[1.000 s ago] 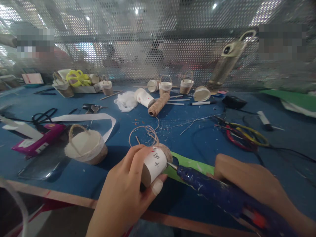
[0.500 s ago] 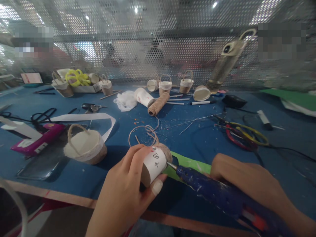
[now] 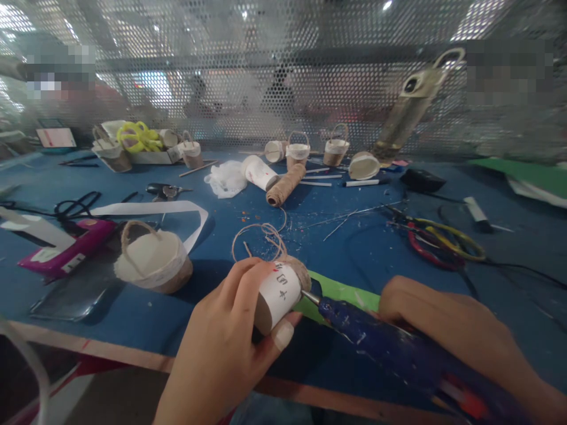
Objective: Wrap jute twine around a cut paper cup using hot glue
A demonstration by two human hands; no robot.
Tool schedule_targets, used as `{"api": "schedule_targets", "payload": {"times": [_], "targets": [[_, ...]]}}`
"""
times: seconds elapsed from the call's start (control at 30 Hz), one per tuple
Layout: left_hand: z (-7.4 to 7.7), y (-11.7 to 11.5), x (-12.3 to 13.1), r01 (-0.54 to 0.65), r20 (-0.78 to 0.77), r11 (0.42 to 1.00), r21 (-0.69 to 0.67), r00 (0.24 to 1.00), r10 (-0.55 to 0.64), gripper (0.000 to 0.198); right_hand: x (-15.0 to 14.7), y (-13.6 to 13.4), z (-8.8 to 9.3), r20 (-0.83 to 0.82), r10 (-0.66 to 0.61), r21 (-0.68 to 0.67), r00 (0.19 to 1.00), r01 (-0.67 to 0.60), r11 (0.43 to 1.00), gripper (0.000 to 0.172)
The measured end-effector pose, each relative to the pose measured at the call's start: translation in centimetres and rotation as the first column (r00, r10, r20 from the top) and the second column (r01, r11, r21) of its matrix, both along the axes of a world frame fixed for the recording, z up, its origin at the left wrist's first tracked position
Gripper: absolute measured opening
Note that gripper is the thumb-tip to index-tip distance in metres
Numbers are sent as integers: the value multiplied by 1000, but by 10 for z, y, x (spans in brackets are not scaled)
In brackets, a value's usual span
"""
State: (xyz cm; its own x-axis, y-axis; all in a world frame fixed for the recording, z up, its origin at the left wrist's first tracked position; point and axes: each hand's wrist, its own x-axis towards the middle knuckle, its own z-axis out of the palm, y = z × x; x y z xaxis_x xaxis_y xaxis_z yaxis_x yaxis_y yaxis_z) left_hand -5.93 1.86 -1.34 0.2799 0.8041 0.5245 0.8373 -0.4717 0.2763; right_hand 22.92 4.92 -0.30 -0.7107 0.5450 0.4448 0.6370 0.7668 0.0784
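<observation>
My left hand (image 3: 234, 330) is closed around a white paper cup (image 3: 279, 298) lying on its side, with dark and red marks on its wall. Brown twine (image 3: 297, 271) is wound round the cup's far end. A loose loop of twine (image 3: 261, 227) runs from there to a twine roll (image 3: 286, 186). In my right hand (image 3: 438, 324) is a dark blue glue gun (image 3: 390, 348). Its metal nozzle touches or nearly touches the cup beside the wound twine. A green strip (image 3: 341, 292) lies under the nozzle area, partly hidden.
A small twine-wrapped basket (image 3: 155, 260) stands left, near a purple device (image 3: 66, 248). Several similar baskets line the back by a perforated metal screen (image 3: 248, 77). Scissors or pliers with red and yellow handles (image 3: 443, 242) lie right. A tall clear bottle (image 3: 407, 112) stands behind.
The view has shifted very slightly. Both hands, the cup and the glue gun keep nearly the same position, with the nozzle still at the cup's wound end.
</observation>
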Motion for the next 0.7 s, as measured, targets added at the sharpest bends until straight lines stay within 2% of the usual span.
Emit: {"api": "schedule_targets", "payload": {"times": [0.17,0.33,0.7], "targets": [[0,0,-1,-5,-3,1000,5,1000,5,37,-6,-8,-6,-64,-145,-51,987,142,989,34],[-1,-1,-1,-1,-2,1000,1,1000,1,37,-7,-11,-8,-65,-164,-83,984,159,984,35],[0,-1,-1,1,5,999,-34,1000,-1,38,-13,-13,-4,-61,-210,-102,976,204,974,25]]}}
